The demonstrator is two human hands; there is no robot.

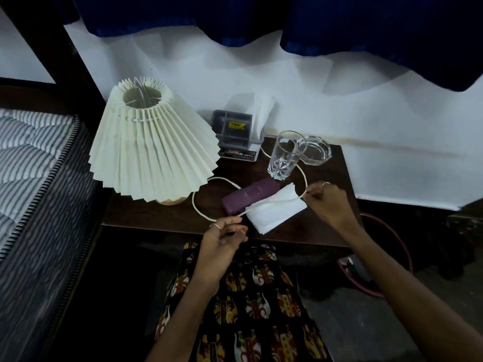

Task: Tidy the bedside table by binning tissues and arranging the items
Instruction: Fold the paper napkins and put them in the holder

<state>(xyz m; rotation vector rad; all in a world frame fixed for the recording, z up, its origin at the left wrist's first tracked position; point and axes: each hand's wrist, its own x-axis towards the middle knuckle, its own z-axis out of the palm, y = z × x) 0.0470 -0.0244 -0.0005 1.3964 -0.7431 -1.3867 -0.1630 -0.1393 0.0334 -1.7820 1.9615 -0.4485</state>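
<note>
A white tissue (pixel 274 214) lies unfolded near the front edge of the dark bedside table (pixel 146 215), partly over a purple case (pixel 248 198). The lamp's white cord (pixel 201 212) runs across the tissue. My left hand (pixel 222 241) pinches the cord at the tissue's left corner. My right hand (pixel 329 202) pinches it at the tissue's right side. I cannot tell whether the fingers also grip the tissue. A cream pleated lamp (pixel 151 147) stands tilted at the left.
A clear tumbler (pixel 283 155) and a glass dish (pixel 316 150) stand at the back right. A grey organiser box (pixel 232 129) with upright tissues (pixel 261 111) sits against the wall. A red-rimmed bin (pixel 392 257) is on the floor at the right, and a striped mattress (pixel 34 178) at the left.
</note>
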